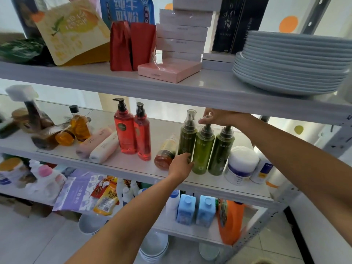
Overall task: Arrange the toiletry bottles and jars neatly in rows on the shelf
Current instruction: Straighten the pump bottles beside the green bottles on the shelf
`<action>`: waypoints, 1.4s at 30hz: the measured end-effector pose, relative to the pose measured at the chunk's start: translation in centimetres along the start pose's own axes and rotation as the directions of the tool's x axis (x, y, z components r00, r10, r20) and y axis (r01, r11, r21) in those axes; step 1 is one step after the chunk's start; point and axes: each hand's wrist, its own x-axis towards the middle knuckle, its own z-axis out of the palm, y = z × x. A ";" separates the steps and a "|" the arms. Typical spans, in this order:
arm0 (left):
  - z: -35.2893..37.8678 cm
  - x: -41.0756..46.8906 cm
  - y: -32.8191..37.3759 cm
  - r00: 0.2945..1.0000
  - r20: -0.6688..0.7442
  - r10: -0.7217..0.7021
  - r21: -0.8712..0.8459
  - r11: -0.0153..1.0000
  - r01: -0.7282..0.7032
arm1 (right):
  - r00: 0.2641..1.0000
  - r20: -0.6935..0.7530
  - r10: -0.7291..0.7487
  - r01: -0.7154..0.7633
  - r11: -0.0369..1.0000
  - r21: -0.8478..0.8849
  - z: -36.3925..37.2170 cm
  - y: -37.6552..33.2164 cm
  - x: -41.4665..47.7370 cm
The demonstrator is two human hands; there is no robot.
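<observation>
The right hand (219, 117) pinches the clear cap of the middle green bottle (202, 149) from above. The left hand (180, 166) curls its fingers round the foot of the left green bottle (187, 137). Both bottles stand on the middle shelf (122, 164), toward its right.

To do this step well, steady each bottle low as well as high and slide rather than lift (the upper shelf (190, 92) sits just over the caps). Set the pair shoulder to shoulder with the third green bottle (222, 149), labels facing near.

An amber bottle (165, 151) lies on its side just left of the left hand and crowds that end of the row. A white jar (241, 164) hems in the right end. Further left, two red pump bottles (125, 134) stand upright and two pink tubes (104, 149) lie flat, not yet in rows.
</observation>
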 end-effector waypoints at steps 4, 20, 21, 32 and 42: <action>-0.1 0.2 -0.1 1.000 0.010 0.007 0.002 1.000 -0.007 | 0.998 0.066 -0.024 0.014 0.989 0.148 -0.5 -0.1 -0.6; -0.4 0.9 -0.2 0.997 0.077 0.018 -0.003 1.000 -0.018 | 0.997 0.050 -0.054 0.040 0.970 0.240 -0.3 0.7 -0.5; -0.3 1.0 -0.2 0.996 0.084 0.019 -0.005 1.000 -0.019 | 0.998 0.044 -0.041 0.029 0.968 0.248 -0.1 0.7 -0.4; -0.2 1.1 0.6 0.992 0.124 0.014 -0.016 1.000 -0.012 | 0.999 -0.024 0.026 -0.017 0.947 0.320 0.7 0.8 0.2; 0.6 0.9 0.7 0.992 0.124 -0.027 -0.001 1.000 0.028 | 0.991 -0.026 0.133 -0.132 0.990 0.041 -0.6 3.5 -2.0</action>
